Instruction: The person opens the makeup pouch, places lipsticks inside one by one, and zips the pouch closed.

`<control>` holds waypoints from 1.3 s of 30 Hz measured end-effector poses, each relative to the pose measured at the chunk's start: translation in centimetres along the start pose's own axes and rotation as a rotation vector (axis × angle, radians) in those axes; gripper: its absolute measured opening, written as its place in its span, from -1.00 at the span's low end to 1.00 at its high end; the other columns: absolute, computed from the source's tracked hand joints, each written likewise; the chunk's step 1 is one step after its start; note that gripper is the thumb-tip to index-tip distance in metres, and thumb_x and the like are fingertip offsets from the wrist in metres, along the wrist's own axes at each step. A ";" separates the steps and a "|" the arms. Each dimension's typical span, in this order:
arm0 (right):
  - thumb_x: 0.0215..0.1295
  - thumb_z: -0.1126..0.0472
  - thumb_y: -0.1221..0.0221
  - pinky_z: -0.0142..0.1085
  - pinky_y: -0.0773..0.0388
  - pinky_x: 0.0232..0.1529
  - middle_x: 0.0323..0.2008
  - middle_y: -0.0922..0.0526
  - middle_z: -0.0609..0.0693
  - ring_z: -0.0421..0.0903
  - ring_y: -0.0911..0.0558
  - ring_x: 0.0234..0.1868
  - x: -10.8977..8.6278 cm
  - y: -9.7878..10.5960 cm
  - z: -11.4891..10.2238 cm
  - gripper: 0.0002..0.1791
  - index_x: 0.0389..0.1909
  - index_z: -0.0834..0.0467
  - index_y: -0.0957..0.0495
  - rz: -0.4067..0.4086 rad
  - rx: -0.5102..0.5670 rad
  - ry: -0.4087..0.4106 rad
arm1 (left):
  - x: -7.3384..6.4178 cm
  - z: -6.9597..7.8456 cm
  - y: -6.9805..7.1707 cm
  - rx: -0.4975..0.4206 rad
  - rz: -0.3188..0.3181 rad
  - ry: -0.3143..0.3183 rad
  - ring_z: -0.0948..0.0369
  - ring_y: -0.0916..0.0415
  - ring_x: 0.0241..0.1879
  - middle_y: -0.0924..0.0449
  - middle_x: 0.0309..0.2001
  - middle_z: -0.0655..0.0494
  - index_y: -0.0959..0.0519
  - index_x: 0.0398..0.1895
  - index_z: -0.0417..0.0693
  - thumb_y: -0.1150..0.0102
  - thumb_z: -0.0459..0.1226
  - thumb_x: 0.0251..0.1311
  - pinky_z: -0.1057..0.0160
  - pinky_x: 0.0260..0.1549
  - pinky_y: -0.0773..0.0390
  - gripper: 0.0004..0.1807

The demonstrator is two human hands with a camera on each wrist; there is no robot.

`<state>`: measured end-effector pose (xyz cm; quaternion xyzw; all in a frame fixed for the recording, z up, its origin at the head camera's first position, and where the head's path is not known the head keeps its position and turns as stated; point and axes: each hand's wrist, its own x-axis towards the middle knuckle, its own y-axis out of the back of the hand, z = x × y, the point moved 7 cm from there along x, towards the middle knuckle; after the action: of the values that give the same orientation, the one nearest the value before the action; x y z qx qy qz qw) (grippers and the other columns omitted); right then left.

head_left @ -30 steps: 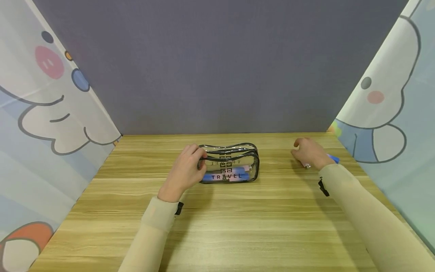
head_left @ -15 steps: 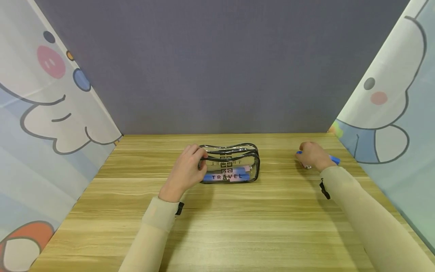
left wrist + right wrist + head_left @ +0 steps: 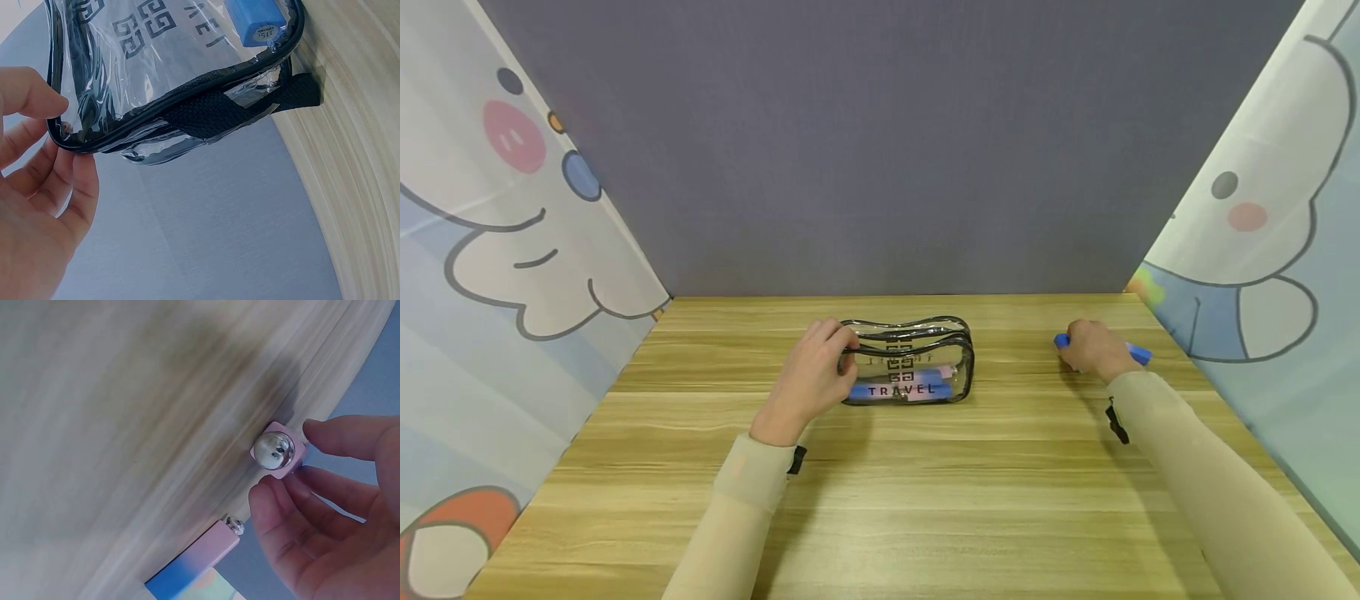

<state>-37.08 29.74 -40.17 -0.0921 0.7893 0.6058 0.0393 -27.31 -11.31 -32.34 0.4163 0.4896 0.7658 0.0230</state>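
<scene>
A clear travel pouch (image 3: 917, 358) with black piping stands upright on the table. Inside lie pink-and-blue lipstick tubes (image 3: 928, 390); one blue end (image 3: 256, 25) shows in the left wrist view. My left hand (image 3: 812, 375) pinches the pouch's upper left corner, thumb on one side and fingers on the other. Over at the right, my right hand (image 3: 1093, 348) holds a lipstick tube (image 3: 275, 450) between thumb and fingers, its silver ball end facing the right wrist camera. Most of that tube is hidden by the hand in the head view, apart from its blue end.
Another pink-and-blue lipstick tube (image 3: 197, 556) lies on the table just beyond the right hand. The wooden table (image 3: 925, 492) ends at a grey panel (image 3: 887, 150) behind. Cartoon-printed curtains (image 3: 1262, 217) flank both sides.
My right hand has come down and slightly right onto the lipstick tube, and its fingers have closed around it. The left hand and the pouch have stayed in place.
</scene>
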 end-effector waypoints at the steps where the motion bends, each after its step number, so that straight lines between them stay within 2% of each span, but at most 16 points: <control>1: 0.46 0.16 -0.03 0.06 -0.49 -0.24 -0.43 -0.56 0.14 0.13 -0.55 -0.37 0.0 0.0 0.0 -0.73 -0.31 0.30 -0.49 0.004 -0.001 0.003 | 0.0 0.0 0.0 0.000 -0.001 0.000 0.11 -0.33 -0.34 -0.48 -0.33 0.06 -0.59 -0.29 -0.17 -0.26 -0.54 0.04 0.19 -0.33 -0.40 -0.82; 4: 0.43 0.20 -0.04 -0.01 -0.47 -0.30 -0.42 -0.55 0.16 0.11 -0.52 -0.39 0.0 -0.1 0.1 -0.76 -0.28 0.34 -0.48 0.018 -0.004 0.007 | 0.0 0.0 0.0 0.002 -0.003 0.001 0.12 -0.32 -0.35 -0.48 -0.33 0.06 -0.59 -0.29 -0.17 -0.26 -0.54 0.04 0.20 -0.34 -0.39 -0.82; 7: 0.43 0.20 -0.05 0.00 -0.47 -0.28 -0.34 -0.58 0.26 0.16 -0.53 -0.34 0.1 -0.1 0.4 -0.73 -0.20 0.40 -0.49 0.033 -0.008 0.008 | 0.0 0.0 0.0 0.003 -0.004 0.001 0.12 -0.31 -0.35 -0.48 -0.33 0.06 -0.59 -0.29 -0.17 -0.26 -0.54 0.04 0.20 -0.34 -0.38 -0.81; 11: 0.40 0.23 -0.09 0.21 -0.53 -0.07 -0.04 -0.58 0.49 0.39 -0.59 -0.09 0.2 -0.3 0.5 -0.58 0.07 0.52 -0.45 0.039 -0.010 0.013 | 0.0 0.0 0.0 0.005 -0.002 -0.001 0.11 -0.32 -0.35 -0.48 -0.33 0.06 -0.59 -0.29 -0.18 -0.26 -0.54 0.04 0.20 -0.34 -0.39 -0.82; 14: 0.37 0.23 -0.11 0.30 -0.47 0.03 0.10 -0.51 0.54 0.48 -0.54 0.07 0.2 -0.4 0.5 -0.48 0.20 0.52 -0.40 0.035 -0.009 0.013 | -0.1 0.1 0.0 0.006 0.000 -0.005 0.11 -0.32 -0.35 -0.48 -0.33 0.06 -0.59 -0.29 -0.17 -0.27 -0.54 0.04 0.19 -0.33 -0.40 -0.82; 29: 0.33 0.27 -0.16 0.26 -0.50 -0.02 0.04 -0.56 0.46 0.32 -0.59 -0.03 0.1 -0.5 -0.4 -0.57 0.13 0.44 -0.43 0.016 -0.014 0.049 | 0.0 0.0 0.1 0.001 -0.004 -0.003 0.11 -0.31 -0.35 -0.49 -0.32 0.05 -0.59 -0.29 -0.18 -0.25 -0.53 0.07 0.19 -0.34 -0.38 -0.84; 36: 0.33 0.28 -0.16 0.25 -0.50 0.00 0.05 -0.57 0.46 0.34 -0.58 0.01 -0.2 -0.5 -1.1 -0.60 0.11 0.42 -0.46 0.005 -0.041 0.077 | -0.1 0.0 0.2 -0.003 -0.015 0.006 0.11 -0.31 -0.34 -0.49 -0.32 0.05 -0.59 -0.28 -0.18 -0.25 -0.53 0.08 0.19 -0.32 -0.38 -0.84; 39: 0.32 0.29 -0.18 0.21 -0.52 -0.05 0.03 -0.58 0.44 0.30 -0.59 -0.04 -0.4 -0.4 -1.2 -0.60 0.12 0.41 -0.46 -0.002 -0.046 0.080 | -0.1 0.1 0.3 -0.002 -0.016 0.005 0.11 -0.31 -0.34 -0.49 -0.32 0.05 -0.59 -0.29 -0.16 -0.24 -0.52 0.09 0.19 -0.33 -0.37 -0.84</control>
<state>-36.57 28.52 -40.22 -0.1180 0.7760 0.6196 0.0063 -27.08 -11.43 -32.10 0.4102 0.4920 0.7674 0.0283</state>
